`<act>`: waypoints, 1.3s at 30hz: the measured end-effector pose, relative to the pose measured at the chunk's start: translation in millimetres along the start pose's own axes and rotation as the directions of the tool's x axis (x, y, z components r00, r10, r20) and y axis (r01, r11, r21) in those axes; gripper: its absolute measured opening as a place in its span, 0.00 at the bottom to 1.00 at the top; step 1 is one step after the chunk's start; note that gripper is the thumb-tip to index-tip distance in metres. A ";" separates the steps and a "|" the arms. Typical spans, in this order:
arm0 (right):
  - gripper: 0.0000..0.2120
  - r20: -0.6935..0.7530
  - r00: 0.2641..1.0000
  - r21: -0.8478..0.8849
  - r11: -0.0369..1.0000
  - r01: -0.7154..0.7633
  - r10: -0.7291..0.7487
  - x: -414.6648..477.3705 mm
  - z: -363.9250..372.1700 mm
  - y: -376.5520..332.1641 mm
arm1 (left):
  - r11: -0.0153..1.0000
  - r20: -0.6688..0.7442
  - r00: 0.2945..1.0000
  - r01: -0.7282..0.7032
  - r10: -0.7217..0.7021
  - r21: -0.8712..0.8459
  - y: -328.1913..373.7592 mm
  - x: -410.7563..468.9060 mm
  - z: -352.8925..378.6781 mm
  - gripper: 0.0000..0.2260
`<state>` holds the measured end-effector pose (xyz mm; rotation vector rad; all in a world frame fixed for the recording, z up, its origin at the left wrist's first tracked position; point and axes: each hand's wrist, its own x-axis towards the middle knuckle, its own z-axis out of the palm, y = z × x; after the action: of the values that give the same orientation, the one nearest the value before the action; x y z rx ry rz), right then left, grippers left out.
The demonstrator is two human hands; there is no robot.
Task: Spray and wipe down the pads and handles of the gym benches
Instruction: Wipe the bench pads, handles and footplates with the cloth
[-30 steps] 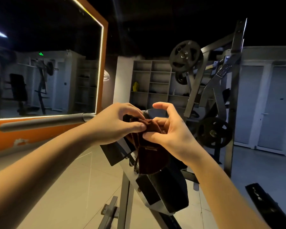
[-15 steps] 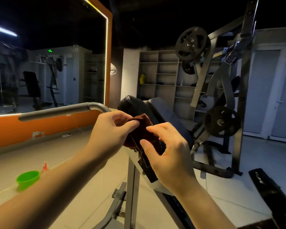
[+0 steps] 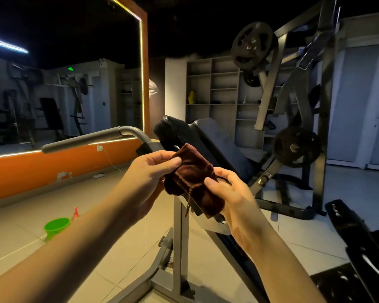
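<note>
1. A dim gym with a pale tiled floor (image 3: 123, 248). The sloped black bench pad (image 3: 219, 145) stands mid-room on a grey frame, and a lit mirror (image 3: 64, 84) hangs well to the left of the pad.
2. The brown cloth (image 3: 193, 178) is up in the air just in front of the pad's upper end. It looks clear of the pad, though I cannot be sure.
3. The left grip (image 3: 147, 173) pinches the cloth's upper left edge, thumb on top.
4. The right grip (image 3: 232, 193) pinches the lower right side, thumb pressed on the fabric. Neither grip holds anything else.
5. The grey handle (image 3: 92, 138) juts out to the left of the pad's top, apart from the cloth.
6. A green bucket (image 3: 57, 227) and a red-topped spray bottle (image 3: 75, 213) sit on the floor well to the left of the pad and below it, beyond easy reach.
7. Step in hand, as I judge it: folding or turning the cloth for a wipe, not the wipe itself. Whether the pad is already sprayed cannot be told.
8. The next move calls for one grip to flatten the cloth onto the pad's top end and draw it down the slope. After that, the cloth would go round the handle.
</note>
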<state>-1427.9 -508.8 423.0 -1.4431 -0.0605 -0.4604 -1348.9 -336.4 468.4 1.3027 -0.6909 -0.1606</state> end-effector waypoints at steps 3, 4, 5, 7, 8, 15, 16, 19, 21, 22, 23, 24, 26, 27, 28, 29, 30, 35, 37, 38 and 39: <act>0.22 0.024 0.998 0.049 0.997 -0.054 0.052 -10.2 -0.5 -1.4 | 0.985 -0.045 0.996 -0.064 0.072 0.161 0.1 -8.0 3.9 0.04; 0.18 -0.011 0.998 0.049 0.997 -0.059 0.059 -12.6 1.9 -0.4 | 0.957 -0.074 0.988 -0.115 0.139 0.265 -3.4 -10.5 3.9 0.03; 0.14 -0.069 0.996 0.023 0.998 -0.055 0.057 -14.5 5.5 1.5 | 0.910 -0.094 0.970 -0.175 0.225 0.376 -8.4 -14.8 3.4 0.01; 0.08 -0.212 0.977 -0.086 0.995 -0.048 0.029 -14.4 14.6 7.6 | 0.740 -0.072 0.894 -0.318 0.441 0.593 -23.3 -25.7 2.3 0.03; 0.07 -0.281 0.960 -0.138 0.989 -0.047 0.006 -12.8 19.1 10.6 | 0.617 -0.027 0.832 -0.388 0.554 0.685 -31.2 -30.5 1.8 0.04; 0.04 -0.447 0.874 -0.268 0.961 0.071 -0.189 -25.1 39.7 17.2 | 0.353 0.092 0.659 -0.510 0.747 0.784 -66.3 -32.7 4.5 0.09; 0.03 -0.394 0.898 -0.223 0.968 0.111 -0.194 -30.0 41.0 16.4 | 0.357 0.100 0.657 -0.524 0.747 0.773 -68.7 -31.6 5.4 0.09; 0.07 -0.284 0.945 -0.111 0.984 0.138 -0.164 -36.9 44.4 13.1 | 0.380 0.165 0.664 -0.593 0.729 0.709 -75.2 -35.1 11.0 0.13; 0.08 -0.306 0.942 -0.088 0.989 0.118 -0.140 -32.8 40.4 12.8 | 0.474 0.179 0.710 -0.614 0.681 0.631 -78.9 -37.6 13.2 0.14; 0.08 -0.323 0.938 -0.073 0.992 0.107 -0.125 -30.1 37.2 13.3 | 0.536 0.177 0.744 -0.605 0.645 0.589 -80.2 -37.8 12.4 0.15; 0.08 -0.348 0.932 -0.049 0.995 0.091 -0.102 -27.8 35.2 13.2 | 0.603 0.172 0.780 -0.585 0.602 0.543 -80.6 -37.0 9.9 0.15; 0.09 -0.371 0.925 -0.033 0.996 0.078 -0.085 -24.9 32.3 14.2 | 0.669 0.168 0.814 -0.559 0.556 0.490 -80.2 -35.8 6.2 0.15; 0.10 -0.395 0.917 -0.014 0.998 0.060 -0.060 -19.8 27.5 16.6 | 0.750 0.165 0.850 -0.520 0.500 0.408 -77.3 -31.3 -3.2 0.14; 0.11 -0.391 0.918 -0.018 0.998 0.056 -0.059 -17.6 26.4 17.2 | 0.755 0.139 0.850 -0.517 0.508 0.403 -75.5 -27.2 -8.4 0.14; 0.12 -0.375 0.925 -0.034 0.998 0.059 -0.067 -15.3 25.8 17.3 | 0.756 0.102 0.852 -0.505 0.513 0.417 -72.9 -21.2 -13.5 0.15; 0.12 -0.351 0.933 -0.049 0.997 0.064 -0.078 -13.0 27.1 16.4 | 0.767 0.074 0.866 -0.474 0.494 0.432 -69.5 -14.4 -17.7 0.17; 0.12 -0.318 0.944 -0.061 0.995 0.073 -0.089 -10.9 29.0 15.2 | 0.791 0.069 0.888 -0.439 0.455 0.427 -66.5 -7.9 -20.3 0.19; 0.12 -0.272 0.958 -0.143 0.988 0.057 -0.095 -1.1 37.7 12.0 | 0.898 0.135 0.931 -0.364 0.340 0.249 -71.5 11.8 -21.8 0.11; 0.11 -0.277 0.954 -0.216 0.975 0.054 -0.114 0.3 41.0 10.2 | 0.889 0.157 0.939 -0.341 0.306 0.306 -74.3 16.4 -29.5 0.13; 0.12 -0.290 0.946 -0.260 0.963 0.072 -0.149 1.4 42.6 7.3 | 0.846 0.149 0.932 -0.362 0.330 0.391 -74.2 19.2 -36.7 0.15; 0.12 -0.308 0.928 -0.328 0.939 0.105 -0.211 4.2 43.3 3.5 | 0.764 0.131 0.906 -0.412 0.403 0.497 -73.6 23.3 -46.2 0.19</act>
<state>-1412.8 -468.0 427.2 -1.6495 0.1795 -0.8804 -1285.5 -330.3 404.9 1.6230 -1.0655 0.4034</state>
